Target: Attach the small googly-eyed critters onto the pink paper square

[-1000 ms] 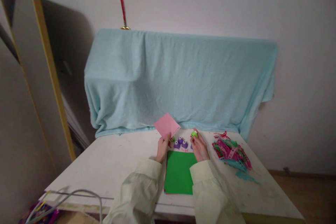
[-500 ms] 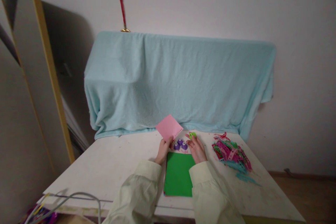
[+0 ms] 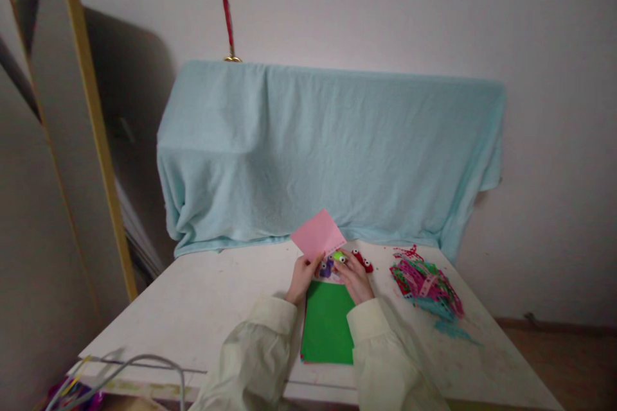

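From the head camera, the left hand (image 3: pixel 301 278) pinches the near corner of a pink paper square (image 3: pixel 319 234), which stands tilted up off the white table (image 3: pixel 207 302) just beyond the fingertips. The sheet looks thin, light and floppy; I judge an edge or corner grip suits it, since a hard squeeze would crease it. The right hand (image 3: pixel 354 277) is closed around a small green punch (image 3: pixel 340 256), held against the paper's lower right edge. The punch looks like hard, smooth plastic, small enough to sit between thumb and fingers, and it should take a firm press.

Between the two hands sit purple punches (image 3: pixel 326 268), partly hidden. Just right of the right hand lies a red punch (image 3: pixel 362 261). Under both wrists lies a flat stack of green paper (image 3: pixel 328 331), matte and square-cut. Further right of the right hand is a loose heap of punched paper strips (image 3: pixel 427 284), pink, green and teal, lacy and fragile. Beyond the hands hangs a soft pale-blue cloth (image 3: pixel 332 154).
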The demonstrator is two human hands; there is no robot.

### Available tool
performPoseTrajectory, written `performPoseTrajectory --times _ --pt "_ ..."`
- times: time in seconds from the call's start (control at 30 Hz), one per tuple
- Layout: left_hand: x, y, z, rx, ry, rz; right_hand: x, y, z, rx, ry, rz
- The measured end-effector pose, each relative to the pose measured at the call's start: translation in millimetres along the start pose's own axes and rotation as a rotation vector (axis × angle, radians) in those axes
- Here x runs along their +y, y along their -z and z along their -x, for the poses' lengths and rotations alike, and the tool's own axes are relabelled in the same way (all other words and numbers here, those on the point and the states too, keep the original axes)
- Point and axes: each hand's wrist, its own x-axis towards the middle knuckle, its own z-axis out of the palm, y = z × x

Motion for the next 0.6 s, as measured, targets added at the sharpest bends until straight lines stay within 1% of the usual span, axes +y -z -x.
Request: performPoseTrajectory --times 0.13,0.3,0.5,0.6 --pt "-5.9 -1.8 0.2 -0.054 -0.011 -0.033 0.7 -5.3 1.3 -0.011 -0.052 -0.022" --pt "-9.8 -2.7 0.7 -0.109 -0.006 -0.049 1.3 -6.4 3.2 -0.023 -0.041 0.040" --pt "-10.1 -2.8 1.9 -0.092 -0.033 -0.084 7.2 -3.4 0.1 0.025 -0.008 0.068" --pt "-10.4 -3.2 2.2 -0.091 -0.046 -0.113 9.4 -2.8 -1.1 0.023 -0.012 0.064"
